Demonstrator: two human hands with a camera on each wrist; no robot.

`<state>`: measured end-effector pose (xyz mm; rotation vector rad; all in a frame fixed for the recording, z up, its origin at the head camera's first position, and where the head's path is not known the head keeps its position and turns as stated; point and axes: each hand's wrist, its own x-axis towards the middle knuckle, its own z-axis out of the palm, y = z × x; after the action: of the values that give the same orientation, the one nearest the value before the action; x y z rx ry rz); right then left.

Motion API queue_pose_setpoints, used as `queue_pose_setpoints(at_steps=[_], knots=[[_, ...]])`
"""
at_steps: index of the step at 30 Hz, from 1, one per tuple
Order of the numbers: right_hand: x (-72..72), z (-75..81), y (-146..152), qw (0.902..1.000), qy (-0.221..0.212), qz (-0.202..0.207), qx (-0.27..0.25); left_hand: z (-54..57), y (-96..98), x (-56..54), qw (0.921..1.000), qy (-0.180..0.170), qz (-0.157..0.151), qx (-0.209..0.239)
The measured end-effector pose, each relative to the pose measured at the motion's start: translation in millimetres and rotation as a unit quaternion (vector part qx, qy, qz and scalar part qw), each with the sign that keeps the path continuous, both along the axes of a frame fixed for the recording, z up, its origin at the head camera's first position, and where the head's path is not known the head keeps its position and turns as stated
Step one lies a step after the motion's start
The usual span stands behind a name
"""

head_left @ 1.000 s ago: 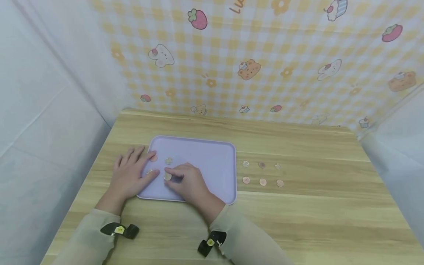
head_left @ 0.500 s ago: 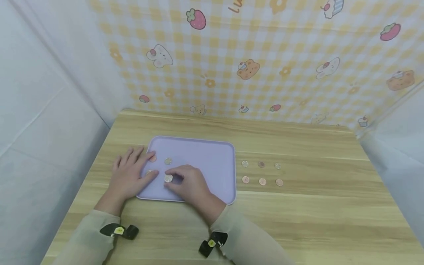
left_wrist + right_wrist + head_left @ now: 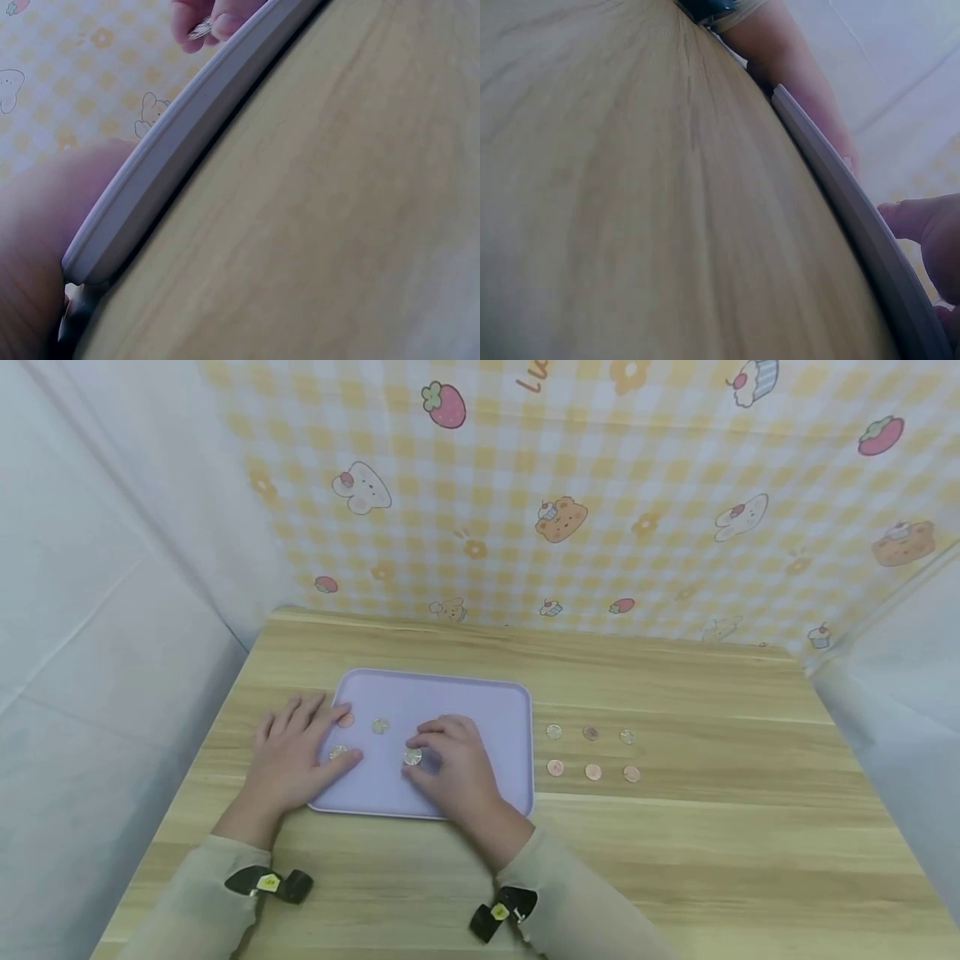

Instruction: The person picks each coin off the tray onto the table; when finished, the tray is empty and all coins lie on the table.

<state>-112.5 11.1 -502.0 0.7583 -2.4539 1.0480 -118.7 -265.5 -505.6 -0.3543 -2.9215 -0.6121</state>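
A lilac tray lies on the wooden table. My left hand rests with spread fingers over its left edge. One copper coin shows by the left index fingertip, and a silvery coin lies close to the left thumb. Another silvery coin lies on the tray between the hands. Over the middle of the tray, my right hand pinches a silvery coin between thumb and fingers. The left wrist view shows this coin at the fingertips, above the tray rim. The right wrist view hides it.
Right of the tray, several coins lie in two rows on the table: silvery and brown in the back row, copper in the front row. A checked yellow cloth hangs behind the table.
My right hand has moved right across the tray with the pinched coin, away from the left hand. The left hand stays in place.
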Motion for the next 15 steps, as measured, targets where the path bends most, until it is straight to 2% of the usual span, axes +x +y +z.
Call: queue_pose_setpoints(at_steps=[7, 15], knots=[[2.0, -3.0, 21.3, 0.9966, 0.078, -0.027, 0.001, -0.7, 2.8, 2.0, 1.0, -0.002, -0.002, 0.0], [-0.4, -7.8, 51.4, 0.9916, 0.113, -0.064, 0.002, -0.9, 3.6, 3.8, 1.0, -0.002, -0.003, 0.0]])
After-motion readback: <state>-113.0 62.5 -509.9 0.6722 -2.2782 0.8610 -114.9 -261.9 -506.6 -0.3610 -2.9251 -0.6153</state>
